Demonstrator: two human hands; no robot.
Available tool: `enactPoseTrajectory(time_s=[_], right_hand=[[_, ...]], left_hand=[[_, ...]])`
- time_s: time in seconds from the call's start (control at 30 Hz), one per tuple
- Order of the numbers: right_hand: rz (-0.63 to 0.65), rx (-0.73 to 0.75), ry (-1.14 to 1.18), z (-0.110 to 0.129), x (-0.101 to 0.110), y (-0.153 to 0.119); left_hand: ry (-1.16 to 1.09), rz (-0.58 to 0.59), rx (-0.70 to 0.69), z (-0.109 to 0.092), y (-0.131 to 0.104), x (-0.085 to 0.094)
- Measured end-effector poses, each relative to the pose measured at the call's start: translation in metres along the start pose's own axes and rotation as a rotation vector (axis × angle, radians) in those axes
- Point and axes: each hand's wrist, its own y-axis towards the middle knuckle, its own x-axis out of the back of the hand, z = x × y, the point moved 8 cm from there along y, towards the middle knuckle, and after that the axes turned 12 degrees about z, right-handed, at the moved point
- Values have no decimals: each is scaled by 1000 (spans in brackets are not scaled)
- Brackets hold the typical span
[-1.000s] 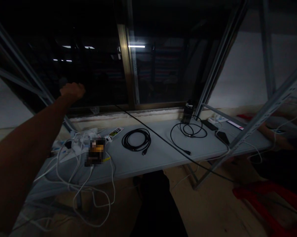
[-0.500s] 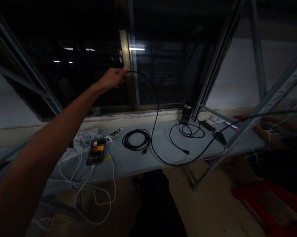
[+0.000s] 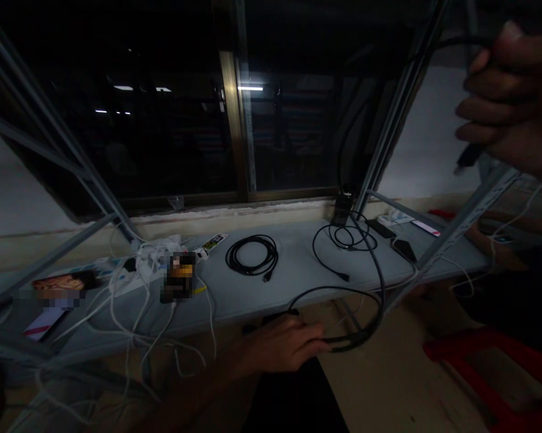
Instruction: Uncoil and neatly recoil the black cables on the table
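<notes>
Black cable (image 3: 381,288) hung in front of the grey table (image 3: 293,258), left hand (image 3: 289,344) gripped its lower bends, raised right hand (image 3: 508,99) clenched it too, plug (image 3: 470,155) poked out below.

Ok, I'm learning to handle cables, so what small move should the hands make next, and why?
I'd probably lower the right hand toward the left hand to gather the black cable: the left holds a loose loop of it, while the right, raised high, grips an end with its plug showing below, and a stretch seems to arc between them.
</notes>
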Motion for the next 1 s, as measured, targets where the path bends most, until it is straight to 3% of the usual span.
enactPoseTrajectory(time_s=[0.07, 0.1, 0.17, 0.3, 0.4, 0.5, 0.57, 0.63, 0.73, 0.8, 0.93, 1.0], right_hand=[[336, 163, 212, 27, -61, -19], [430, 137, 282, 25, -85, -28], [520, 16, 402, -5, -122, -41], [667, -290, 646, -123, -187, -73], [579, -509, 808, -228, -230, -127], [365, -682, 983, -317, -268, -209], [297, -712, 1137, -354, -293, -266], [162, -698, 1168, -378, -304, -313], [5, -719, 1263, -389, -316, -363], [-60, -718, 1305, -382, -320, -380], [-119, -704, 1310, -362, -324, -385], [-103, -706, 1268, -358, -326, -379]], left_hand=[[-264, -120, 17, 1, -17, 6], [-437, -185, -1, -1, -25, 13], [-830, -293, -73, -6, -35, 32], [-1483, -458, -217, -3, -41, 69], [-1783, -763, -281, 27, -46, 82], [-1943, -1102, -257, 68, -47, 60], [-1963, -1282, -184, 93, -44, 29], [-1918, -1413, -96, 110, -39, -4], [-1786, -1547, 3, 124, -32, -46], [-1700, -1619, 35, 127, -31, -66], [-1598, -1707, 65, 127, -37, -90], [-1510, -1692, 114, 125, -45, -98]])
